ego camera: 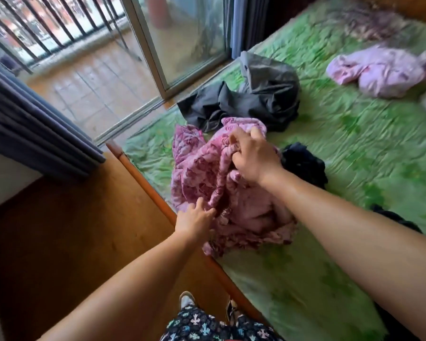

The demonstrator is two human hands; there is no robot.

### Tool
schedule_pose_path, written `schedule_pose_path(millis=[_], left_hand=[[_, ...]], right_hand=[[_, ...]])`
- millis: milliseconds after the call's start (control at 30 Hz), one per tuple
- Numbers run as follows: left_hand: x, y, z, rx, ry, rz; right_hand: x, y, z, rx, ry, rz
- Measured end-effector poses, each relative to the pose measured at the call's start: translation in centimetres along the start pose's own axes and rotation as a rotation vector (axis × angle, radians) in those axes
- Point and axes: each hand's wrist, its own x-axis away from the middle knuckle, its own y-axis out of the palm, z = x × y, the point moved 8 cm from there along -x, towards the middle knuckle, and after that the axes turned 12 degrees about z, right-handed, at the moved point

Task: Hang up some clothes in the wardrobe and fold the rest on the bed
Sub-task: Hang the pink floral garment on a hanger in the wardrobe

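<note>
Right hand point(253, 156) is gripping a bunched fold at the top of the pink floral garment point(214, 178), with the fingers curled into the cloth. Left hand point(194, 221) is pinching a lower fold of the same garment. Its fingertips are sinking into the fabric, so the exact grip is hard to read.

The garment is lying crumpled between and under both hands, on the green-sheeted bed point(354, 148). It is sitting right at the wooden bed rail point(143, 178), and its near part is heaping up under the right forearm.

Around the hands:
- A dark grey garment point(263, 99) is lying in a heap just beyond the right hand, touching the pink one's far edge.
- A black garment point(303, 163) is sitting just to the right of the right hand, partly behind the wrist.
- More black cloth point(394, 217) is showing past the right forearm. The arm is covering most of it, so I cannot tell what it is.
- A lilac garment point(379, 72) is lying well beyond the right hand, blurred and running out of view at the frame edge.

To the left of the left hand are the wood floor point(71, 230) and a grey curtain point(35, 124). A sliding glass door point(187, 45) is standing beyond them.

Below both arms, patterned trousers point(207, 326) and a shoe point(187, 299) are showing, cut off at the bottom edge.

The whole frame is motion-blurred, and the far end of the bed is smearing.
</note>
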Motion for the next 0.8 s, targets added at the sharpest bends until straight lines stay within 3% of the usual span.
schedule_pose_path(millis=[167,300,400,567,633,800], left_hand=[[-1.0,-8.2,-3.4,-0.017,-0.004,0.177],[-2.5,-16.4,-9.4,0.16,-0.012,0.363],[-3.2,-24.7,-13.6,0.341,0.037,0.512],[-3.6,-38.5,-16.8,0.421,0.192,0.79],[-3.5,-43.0,-16.5,0.4,0.268,0.874],[-3.1,-52.9,-14.0,0.429,0.449,0.974]], right_hand=[[-3.7,-6.1,-4.0,0.128,-0.073,-0.08],[-4.6,-9.6,-4.5,0.449,-0.206,-0.147],[-4.6,-12.5,-4.1,0.591,-0.154,-0.151],[-2.1,-18.6,-6.5,0.737,-0.117,-0.115],[-1.5,-21.3,-7.3,0.826,-0.111,-0.052],[-0.7,-31.4,-10.4,0.637,0.03,0.261]])
